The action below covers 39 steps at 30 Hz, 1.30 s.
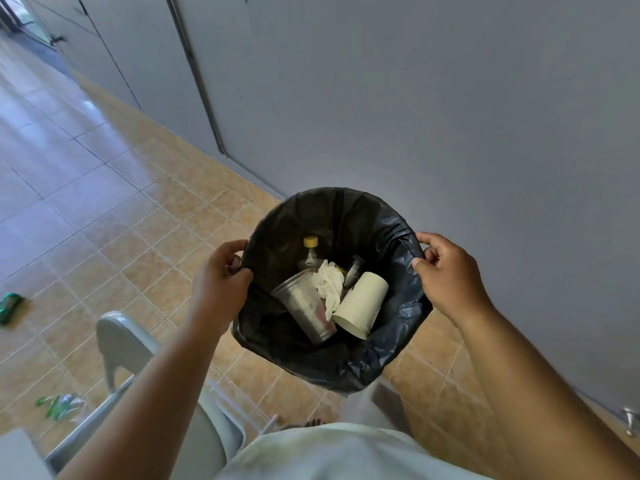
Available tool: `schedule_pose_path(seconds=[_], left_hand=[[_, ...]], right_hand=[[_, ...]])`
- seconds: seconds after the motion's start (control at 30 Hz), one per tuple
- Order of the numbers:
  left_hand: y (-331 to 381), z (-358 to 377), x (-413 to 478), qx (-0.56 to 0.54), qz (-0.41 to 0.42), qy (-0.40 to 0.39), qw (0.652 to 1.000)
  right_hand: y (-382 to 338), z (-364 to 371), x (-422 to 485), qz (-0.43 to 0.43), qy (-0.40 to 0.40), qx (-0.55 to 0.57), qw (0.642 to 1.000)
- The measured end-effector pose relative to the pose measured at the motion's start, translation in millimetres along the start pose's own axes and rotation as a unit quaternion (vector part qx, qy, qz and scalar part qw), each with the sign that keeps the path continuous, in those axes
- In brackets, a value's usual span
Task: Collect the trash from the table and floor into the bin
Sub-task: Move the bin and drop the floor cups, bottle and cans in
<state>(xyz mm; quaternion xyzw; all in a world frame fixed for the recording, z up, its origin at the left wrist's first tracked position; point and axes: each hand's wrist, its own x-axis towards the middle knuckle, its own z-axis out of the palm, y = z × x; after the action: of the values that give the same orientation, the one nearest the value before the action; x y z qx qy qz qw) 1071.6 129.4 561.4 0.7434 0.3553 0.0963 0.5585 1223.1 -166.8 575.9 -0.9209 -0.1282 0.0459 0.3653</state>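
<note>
Black-lined round bin: left hand pinches its rim at 9 o'clock, right hand at 3. Green crumpled wrappers lie on the floor, 8 o'clock. A loose liner could slip, spilling contents.

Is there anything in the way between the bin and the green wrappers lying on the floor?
Yes. The grey chair stands between the bin, gripped at its rim by the left hand and right hand, and the crumpled green wrapper. Toward the farther green packet only bare tile shows.
</note>
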Motion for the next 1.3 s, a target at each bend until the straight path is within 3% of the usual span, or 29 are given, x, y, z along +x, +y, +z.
schedule_pose_path(seconds=[0.6,1.3], left_hand=[[16.6,-40.0,129.7,-0.058,-0.085,0.274,0.956],[-67.3,-314.0,293.1,-0.080,-0.160,0.435,0.882]], right_hand=[[-133.1,137.3,276.3,-0.199,-0.208,0.013,0.958],[-448.6,444.5,365.3,-0.315,-0.340,-0.005,0.886]])
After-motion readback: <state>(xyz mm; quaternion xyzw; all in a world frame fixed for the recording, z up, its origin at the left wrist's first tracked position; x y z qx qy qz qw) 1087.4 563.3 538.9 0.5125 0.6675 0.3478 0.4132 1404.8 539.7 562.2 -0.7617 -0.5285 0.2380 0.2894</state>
